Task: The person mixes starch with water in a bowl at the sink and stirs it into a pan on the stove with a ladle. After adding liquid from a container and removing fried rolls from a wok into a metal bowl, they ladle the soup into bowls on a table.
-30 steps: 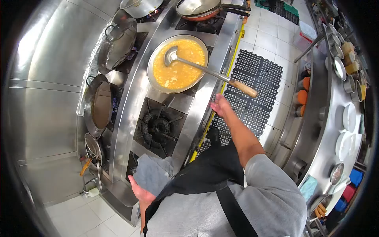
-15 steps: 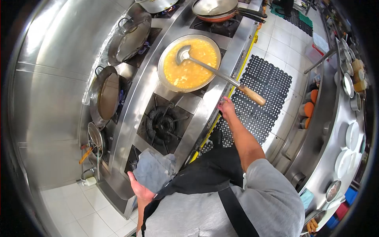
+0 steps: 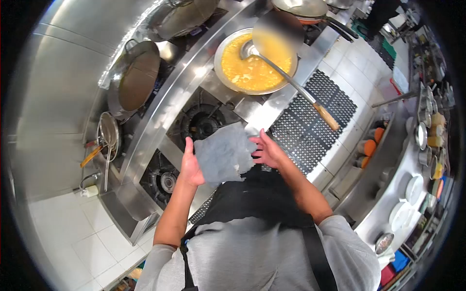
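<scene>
A grey cloth with ragged edges hangs spread out in front of my black apron. My left hand holds its left side, thumb up, with the fingers hidden behind the cloth. At the cloth's right edge is my right hand, its fingers apart; whether they touch the cloth I cannot tell. Beyond both hands, a wide pan of yellow soup with pale bits sits on the stove. A ladle rests in it, its wooden handle sticking out over the stove's front edge.
Bare burners lie just beyond the cloth. Woks and a strainer line the back of the stove. A black rubber mat covers the floor to the right, before a steel counter with white plates. Stacked pans stand farther off.
My left hand has raised the cloth forward and to the right, spreading it. My right hand has left the stove's edge and come to the cloth. The view has shifted.
</scene>
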`<state>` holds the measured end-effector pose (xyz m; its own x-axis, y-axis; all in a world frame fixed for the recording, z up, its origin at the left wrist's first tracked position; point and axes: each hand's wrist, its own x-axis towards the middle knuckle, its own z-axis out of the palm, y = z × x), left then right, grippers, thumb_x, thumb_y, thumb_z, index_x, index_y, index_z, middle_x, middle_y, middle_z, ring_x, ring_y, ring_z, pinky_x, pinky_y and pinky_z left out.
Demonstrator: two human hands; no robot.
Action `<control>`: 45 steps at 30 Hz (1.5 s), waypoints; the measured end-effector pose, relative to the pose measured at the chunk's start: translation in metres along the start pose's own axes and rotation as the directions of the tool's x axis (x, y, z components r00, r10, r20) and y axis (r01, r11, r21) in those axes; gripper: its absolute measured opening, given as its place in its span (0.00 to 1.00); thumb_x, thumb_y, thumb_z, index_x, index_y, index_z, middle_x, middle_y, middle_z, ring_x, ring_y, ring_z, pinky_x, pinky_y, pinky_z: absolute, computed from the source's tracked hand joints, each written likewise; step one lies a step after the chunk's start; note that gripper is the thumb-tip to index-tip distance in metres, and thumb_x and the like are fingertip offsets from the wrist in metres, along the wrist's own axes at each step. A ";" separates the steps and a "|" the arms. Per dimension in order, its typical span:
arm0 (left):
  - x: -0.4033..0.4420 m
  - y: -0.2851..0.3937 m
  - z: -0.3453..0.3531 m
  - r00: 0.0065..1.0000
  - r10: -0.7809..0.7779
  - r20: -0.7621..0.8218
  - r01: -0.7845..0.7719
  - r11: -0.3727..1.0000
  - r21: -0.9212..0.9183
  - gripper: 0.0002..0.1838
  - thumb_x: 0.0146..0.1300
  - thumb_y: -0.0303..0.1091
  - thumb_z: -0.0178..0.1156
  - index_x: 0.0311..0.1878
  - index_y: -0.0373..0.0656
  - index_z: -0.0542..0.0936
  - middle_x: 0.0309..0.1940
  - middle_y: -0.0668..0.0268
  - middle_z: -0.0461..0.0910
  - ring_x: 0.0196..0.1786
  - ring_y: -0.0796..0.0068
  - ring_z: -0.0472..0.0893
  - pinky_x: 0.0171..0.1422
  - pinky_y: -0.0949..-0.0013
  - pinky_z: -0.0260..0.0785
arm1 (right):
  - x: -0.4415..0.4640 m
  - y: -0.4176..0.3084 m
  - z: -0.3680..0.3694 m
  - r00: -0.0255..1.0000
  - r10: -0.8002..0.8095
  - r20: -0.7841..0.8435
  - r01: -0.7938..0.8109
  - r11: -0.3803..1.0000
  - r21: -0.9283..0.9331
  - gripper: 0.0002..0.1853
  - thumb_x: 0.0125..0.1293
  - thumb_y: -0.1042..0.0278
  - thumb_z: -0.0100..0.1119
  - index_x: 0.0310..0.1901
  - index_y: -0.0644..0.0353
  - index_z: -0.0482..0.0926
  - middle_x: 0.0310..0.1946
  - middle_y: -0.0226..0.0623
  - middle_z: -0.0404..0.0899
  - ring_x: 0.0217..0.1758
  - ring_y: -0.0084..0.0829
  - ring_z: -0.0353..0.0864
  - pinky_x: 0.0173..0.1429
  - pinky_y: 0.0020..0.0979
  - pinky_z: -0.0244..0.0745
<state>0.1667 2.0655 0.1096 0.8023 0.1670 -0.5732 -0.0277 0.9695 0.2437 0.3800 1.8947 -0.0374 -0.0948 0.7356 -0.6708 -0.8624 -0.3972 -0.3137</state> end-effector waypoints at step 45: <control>0.189 0.051 0.009 0.960 -0.213 0.183 0.230 0.970 -0.078 0.25 0.75 0.55 0.52 0.60 0.44 0.79 0.56 0.57 0.83 0.59 0.59 0.83 0.69 0.50 0.73 | -0.028 -0.107 0.166 0.559 -0.730 0.393 0.056 -0.440 -0.896 0.10 0.53 0.71 0.67 0.37 0.62 0.82 0.55 0.45 0.79 0.59 0.50 0.76 0.62 0.47 0.76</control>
<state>0.3225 2.1447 0.0203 0.8849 -0.0787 -0.4590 0.1108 0.9929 0.0434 0.3924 2.0080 0.1261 0.3808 0.9171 0.1179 0.8197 -0.2758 -0.5019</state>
